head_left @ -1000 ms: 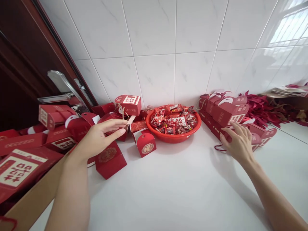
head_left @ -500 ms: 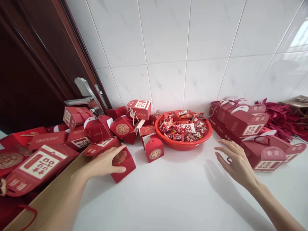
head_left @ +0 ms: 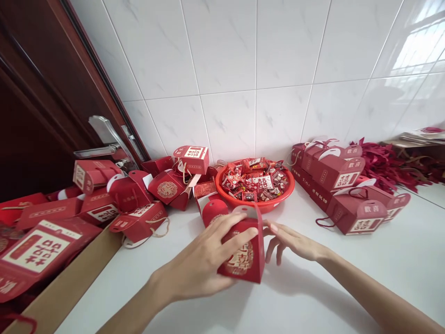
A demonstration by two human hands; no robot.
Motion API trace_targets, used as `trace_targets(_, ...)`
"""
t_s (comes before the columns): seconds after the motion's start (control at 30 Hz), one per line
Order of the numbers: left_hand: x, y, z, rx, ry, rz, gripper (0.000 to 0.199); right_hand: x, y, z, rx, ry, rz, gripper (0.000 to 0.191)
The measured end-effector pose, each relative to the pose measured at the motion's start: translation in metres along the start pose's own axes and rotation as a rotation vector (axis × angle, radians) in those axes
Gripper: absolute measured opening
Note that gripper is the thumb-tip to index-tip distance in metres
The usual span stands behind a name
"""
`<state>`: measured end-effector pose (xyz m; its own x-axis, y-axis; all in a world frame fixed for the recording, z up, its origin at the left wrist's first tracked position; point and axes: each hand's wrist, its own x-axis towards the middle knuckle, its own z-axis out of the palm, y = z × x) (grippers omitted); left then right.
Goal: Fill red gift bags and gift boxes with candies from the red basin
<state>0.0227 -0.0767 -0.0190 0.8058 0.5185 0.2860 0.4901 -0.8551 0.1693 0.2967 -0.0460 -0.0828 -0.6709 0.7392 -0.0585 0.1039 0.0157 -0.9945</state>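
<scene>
A red candy box (head_left: 243, 253) with a gold round emblem stands in the middle of the white table, its top flaps raised. Wrapped around its left side is my left hand (head_left: 205, 260), fingers across the front face. My right hand (head_left: 295, 241) comes in from the right with fingers apart, the tips at the box's right edge; whether they touch it I cannot tell. Behind, partly hidden by my left hand, sits another red box (head_left: 212, 209). A red plastic basin (head_left: 278, 202) full of wrapped candies (head_left: 257, 181) stands against the tiled wall.
Several red gift boxes (head_left: 167, 188) are piled at the left, some inside a cardboard carton (head_left: 93, 264). More boxes (head_left: 358, 211) stand in a group at the right, beside dark red ribbons (head_left: 375, 162). A door handle (head_left: 100, 148) juts out at the left.
My left hand has carried the red candy box from the left pile to the middle. My right hand has moved left to the box. The view has shifted slightly right.
</scene>
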Motion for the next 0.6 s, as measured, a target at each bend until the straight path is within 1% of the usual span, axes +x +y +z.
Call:
trace_targets(0.03, 0.008, -0.002, 0.01, 0.049, 0.059, 0.057, 0.085, 0.003, -0.001, 0.0, 0.035, -0.029, -0.011, 0.071)
trace_targets(0.1, 0.017, -0.006, 0.027, 0.12, 0.116, 0.126, 0.087, 0.006, -0.002, -0.003, 0.051, -0.007, -0.042, 0.072)
trace_targets(0.17, 0.021, -0.011, 0.04, 0.113, 0.119, 0.165, 0.09, 0.007, -0.001, -0.008, 0.02, 0.062, -0.055, 0.074)
trace_targets(0.27, 0.021, -0.013, 0.052, -0.029, 0.104, 0.176, 0.101, 0.004, 0.003, -0.012, -0.035, 0.149, -0.06, 0.073)
trace_targets(0.3, 0.02, -0.012, 0.055, -0.083, 0.112, 0.157, 0.102, 0.003, 0.004, -0.013, -0.049, 0.174, -0.062, 0.072)
trace_targets(0.37, 0.021, -0.01, 0.057, -0.173, 0.145, 0.077, 0.095, 0.0, 0.006, -0.014, -0.089, 0.23, -0.065, 0.069)
trace_targets(0.43, 0.024, -0.008, 0.057, -0.256, 0.167, -0.034, 0.079, -0.003, 0.006, -0.014, -0.14, 0.271, -0.063, 0.066)
trace_targets(0.53, 0.033, -0.006, 0.053, -0.402, 0.161, -0.2, 0.054, -0.005, 0.003, -0.013, -0.216, 0.297, -0.046, 0.062)
trace_targets(0.6, 0.04, -0.006, 0.051, -0.455, 0.157, -0.243, 0.045, -0.006, 0.0, -0.011, -0.281, 0.325, -0.035, 0.06)
